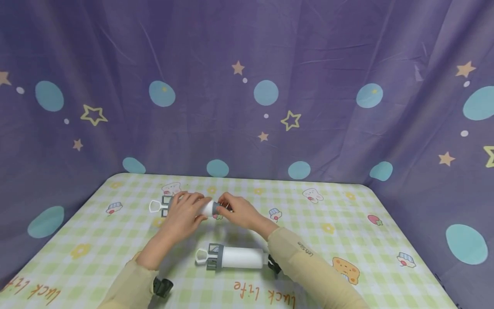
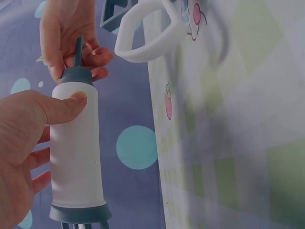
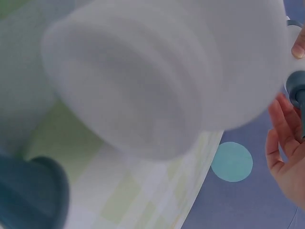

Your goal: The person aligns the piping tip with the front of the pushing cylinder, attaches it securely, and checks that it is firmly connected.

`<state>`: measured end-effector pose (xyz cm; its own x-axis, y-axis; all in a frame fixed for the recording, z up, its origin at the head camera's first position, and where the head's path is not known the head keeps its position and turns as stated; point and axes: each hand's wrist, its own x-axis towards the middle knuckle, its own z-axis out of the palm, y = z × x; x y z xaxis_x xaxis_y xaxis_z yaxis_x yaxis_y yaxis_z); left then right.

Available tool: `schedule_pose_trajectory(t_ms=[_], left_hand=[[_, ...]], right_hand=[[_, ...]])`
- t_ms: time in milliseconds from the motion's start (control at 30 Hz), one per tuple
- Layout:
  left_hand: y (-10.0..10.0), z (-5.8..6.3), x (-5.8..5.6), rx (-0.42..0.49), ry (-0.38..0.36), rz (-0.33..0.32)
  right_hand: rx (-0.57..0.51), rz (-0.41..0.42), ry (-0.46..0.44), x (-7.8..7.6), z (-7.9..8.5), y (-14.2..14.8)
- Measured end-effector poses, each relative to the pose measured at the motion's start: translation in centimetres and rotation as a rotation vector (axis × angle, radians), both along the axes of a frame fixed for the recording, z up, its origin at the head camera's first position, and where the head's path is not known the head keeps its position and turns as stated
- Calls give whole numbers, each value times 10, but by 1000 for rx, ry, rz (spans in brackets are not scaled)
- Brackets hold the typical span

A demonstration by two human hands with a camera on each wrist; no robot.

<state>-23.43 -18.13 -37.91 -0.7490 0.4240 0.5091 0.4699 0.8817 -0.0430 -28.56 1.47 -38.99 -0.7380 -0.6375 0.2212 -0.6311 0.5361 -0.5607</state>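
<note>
A syringe-shaped icing press with a white barrel (image 2: 76, 152) lies sideways between both hands over the table in the head view. My left hand (image 1: 183, 216) grips the barrel, thumb across its front and fingers behind. At the barrel's right end, my right hand (image 1: 240, 211) pinches the grey nozzle cap (image 2: 76, 75), from which a thin grey tube (image 2: 78, 50) sticks out. The press's white loop handle (image 1: 155, 206) points left. A second, similar press (image 1: 243, 258) lies nearer me; its white, capless end (image 3: 128, 105) looms large in the right wrist view.
A grey-blue cone-shaped piece (image 3: 33, 193) shows at the lower left of the right wrist view. A green-and-white checked cloth (image 1: 347, 231) covers the table. Behind it hangs a purple curtain (image 1: 216, 137). Black wrist cameras (image 1: 162, 287) sit below the sleeves.
</note>
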Motion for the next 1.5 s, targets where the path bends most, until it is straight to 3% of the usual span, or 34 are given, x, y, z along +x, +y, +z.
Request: schedule_pose_trajectory(t_ms=[567,1133,1500], left_hand=[[-3,1,4,36,24,-22],[-4,2,3,21,16,-10],[-3,0,3,24,38,-21]], right_hand=[[-12,-30,-13,0,2,1],[-59,0,171,9,0,-7],[-40,-19,126,9,1,-7]])
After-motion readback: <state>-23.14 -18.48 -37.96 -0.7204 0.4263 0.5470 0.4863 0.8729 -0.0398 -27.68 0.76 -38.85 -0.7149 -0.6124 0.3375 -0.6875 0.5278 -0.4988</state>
